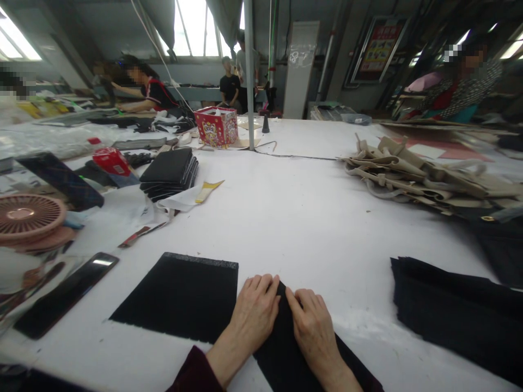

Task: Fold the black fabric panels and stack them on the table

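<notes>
A black fabric piece [281,348] lies on the white table under both my hands, its near end running out of the bottom of the view. My left hand [255,305] has curled fingers gripping its far corner from the left. Close by on the right, my right hand [312,324] pinches the same far edge, thumb and forefinger toward the left hand. The fingertips are partly hidden. Just left of my hands, a second black fabric piece [183,296] rests flat, with a shiny grey strip along its far edge.
More black fabric [457,310] lies at right, below a heap of beige pieces [417,174]. At left are a phone [67,294], a pink fan [28,218] and a stack of dark folded pieces [167,169]. A red box [216,128] stands behind, near a pole [250,81]. Several people are farther back.
</notes>
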`<state>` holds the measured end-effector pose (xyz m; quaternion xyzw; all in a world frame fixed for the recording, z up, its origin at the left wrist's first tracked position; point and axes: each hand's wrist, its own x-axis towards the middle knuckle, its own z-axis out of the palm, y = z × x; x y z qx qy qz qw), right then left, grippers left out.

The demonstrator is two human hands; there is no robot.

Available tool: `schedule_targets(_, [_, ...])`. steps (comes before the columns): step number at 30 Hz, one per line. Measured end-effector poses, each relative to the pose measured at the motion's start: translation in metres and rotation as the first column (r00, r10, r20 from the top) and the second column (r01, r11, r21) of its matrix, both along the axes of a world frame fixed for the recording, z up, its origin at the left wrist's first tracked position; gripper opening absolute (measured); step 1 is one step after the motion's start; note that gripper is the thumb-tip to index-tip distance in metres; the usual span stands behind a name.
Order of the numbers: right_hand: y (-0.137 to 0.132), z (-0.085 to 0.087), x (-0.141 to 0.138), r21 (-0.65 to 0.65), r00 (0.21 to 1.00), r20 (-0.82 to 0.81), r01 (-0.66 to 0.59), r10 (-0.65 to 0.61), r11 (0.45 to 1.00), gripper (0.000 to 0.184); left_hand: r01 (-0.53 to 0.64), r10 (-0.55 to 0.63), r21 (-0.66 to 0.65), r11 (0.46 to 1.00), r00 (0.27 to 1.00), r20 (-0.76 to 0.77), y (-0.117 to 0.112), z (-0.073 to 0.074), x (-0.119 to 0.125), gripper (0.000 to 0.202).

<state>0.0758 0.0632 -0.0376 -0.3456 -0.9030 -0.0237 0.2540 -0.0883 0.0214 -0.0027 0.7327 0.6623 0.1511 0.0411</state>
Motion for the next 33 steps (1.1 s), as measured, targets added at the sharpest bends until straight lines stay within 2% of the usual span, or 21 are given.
schedule_targets(2, [0.0,0.0,0.0,-0.005,1.0,-0.003,0.004,-0.004,1.0,0.034,-0.004,0.005,0.042,0.999,1.0,-0.013,0.001,0.004,-0.003,0.039])
schedule_targets(4, [-0.001,-0.001,0.0,-0.011,1.0,-0.001,0.01,-0.01,1.0,0.035,0.056,-0.053,0.074,0.996,0.998,-0.036,0.002,0.006,-0.003,0.042])
schedule_targets(8, [0.0,-0.002,0.0,-0.039,1.0,-0.014,0.018,-0.019,0.999,0.031,0.197,-0.194,0.007,0.98,0.971,-0.14,0.002,0.004,0.001,0.039])
schedule_targets(12, [0.0,-0.002,0.005,-0.087,0.998,-0.063,0.002,-0.008,0.996,0.03,0.231,-0.229,-0.027,0.973,0.934,-0.274,0.002,0.004,0.001,0.04])
schedule_targets(17, [0.0,-0.001,0.011,-0.127,0.996,-0.094,-0.007,-0.005,0.992,0.031,0.305,-0.28,-0.007,0.952,0.862,-0.423,0.004,0.005,-0.002,0.043])
schedule_targets(24, [-0.004,-0.003,0.019,-0.118,0.997,-0.078,-0.005,-0.004,0.993,0.032,0.305,-0.269,-0.005,0.952,0.833,-0.484,0.002,0.001,0.005,0.044])
schedule_targets(29, [-0.009,-0.007,0.031,-0.099,0.997,-0.076,-0.002,-0.005,0.995,0.033,0.275,-0.248,-0.014,0.961,0.845,-0.474,-0.002,0.0,0.01,0.051])
schedule_targets(33, [-0.013,-0.007,0.039,-0.089,0.997,-0.072,0.002,-0.009,0.996,0.031,0.267,-0.241,-0.006,0.964,0.858,-0.454,-0.004,0.003,0.014,0.047])
